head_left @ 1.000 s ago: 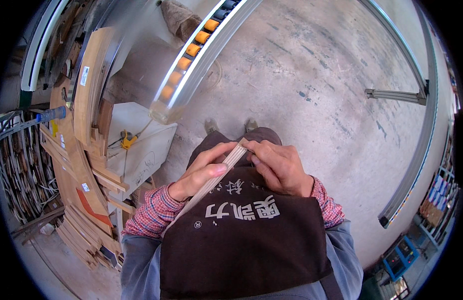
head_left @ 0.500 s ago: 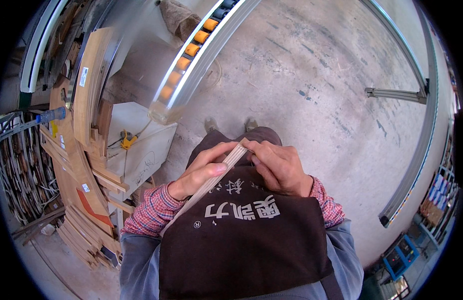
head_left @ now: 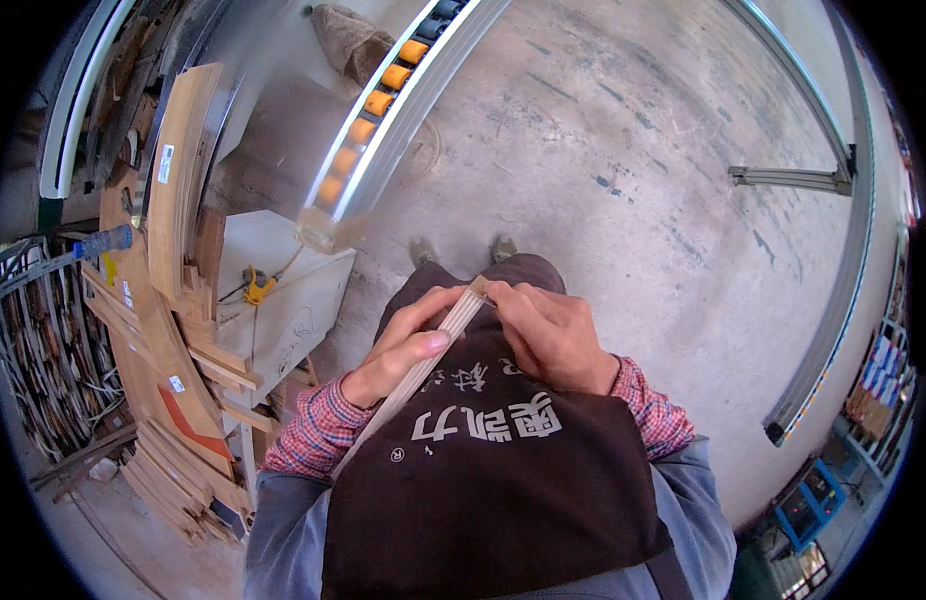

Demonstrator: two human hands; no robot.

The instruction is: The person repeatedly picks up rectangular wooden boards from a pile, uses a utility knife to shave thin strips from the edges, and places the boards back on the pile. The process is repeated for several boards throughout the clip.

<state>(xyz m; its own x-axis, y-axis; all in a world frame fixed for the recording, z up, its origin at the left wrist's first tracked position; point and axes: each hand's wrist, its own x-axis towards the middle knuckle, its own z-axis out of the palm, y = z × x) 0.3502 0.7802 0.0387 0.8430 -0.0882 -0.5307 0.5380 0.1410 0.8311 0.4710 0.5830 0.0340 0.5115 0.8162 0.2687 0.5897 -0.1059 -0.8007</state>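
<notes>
Pale wood strip (head_left: 423, 365), long and thin, lay slantwise across a dark brown apron (head_left: 483, 500), its upper end lifted between both sets of fingers. Left hand (head_left: 403, 345): fingers curled shut along the strip's left edge, thumb pressed flat on its face. Right hand (head_left: 548, 335): fingers bent closed over the strip's top end, fingertips touching it just beside the left thumb. Checked red cuffs (head_left: 318, 425) showed behind both wrists. Left of the left fingers: white cabinet (head_left: 283, 290) with a yellow clamp (head_left: 255, 292), then stacked wood boards (head_left: 173, 330). Beyond the fingertips: two shoe tips, bare concrete floor (head_left: 623, 150), and a roller conveyor (head_left: 383, 100) with orange wheels.
</notes>
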